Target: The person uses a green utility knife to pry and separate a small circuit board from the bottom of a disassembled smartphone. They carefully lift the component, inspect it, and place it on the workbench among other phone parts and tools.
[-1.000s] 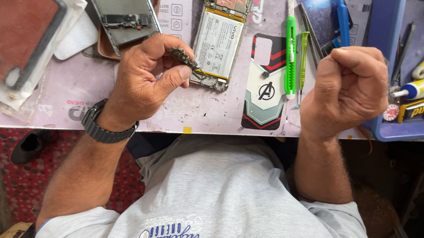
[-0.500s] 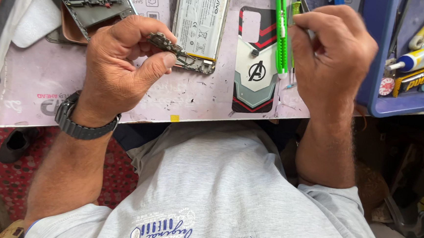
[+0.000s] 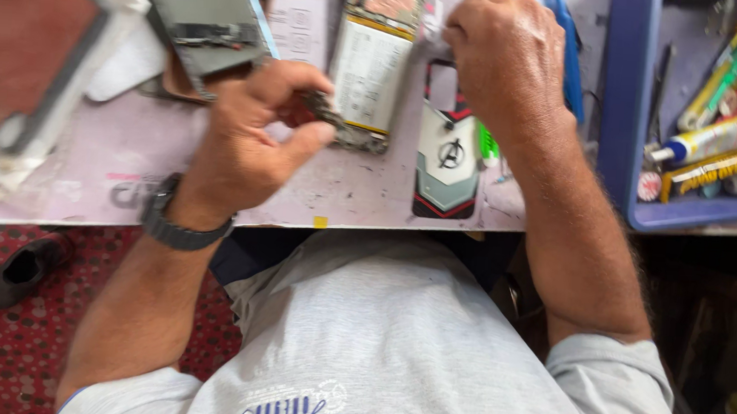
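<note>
My left hand (image 3: 249, 144), a dark watch on its wrist, pinches a small dark circuit part (image 3: 319, 110) between thumb and fingers, right beside the lower end of an opened phone (image 3: 368, 71) with a pale battery. My right hand (image 3: 501, 62) is curled knuckles-up over the top of a printed phone case (image 3: 448, 165), its fingertips close to the opened phone's upper end. What its fingers hold is hidden. A strip of a green tool (image 3: 487, 143) shows under that wrist.
Everything lies on a pink work mat (image 3: 132, 163). A grey phone frame (image 3: 201, 9) and a red-brown panel in a white surround (image 3: 20, 49) lie at the left. A blue tray (image 3: 619, 120) with glue tubes stands right. A shoe (image 3: 24, 267) sits on the floor.
My right hand moved from a raised fist to the green tool, then forward and left over the phone case. My left hand kept its pinch on the small part.
</note>
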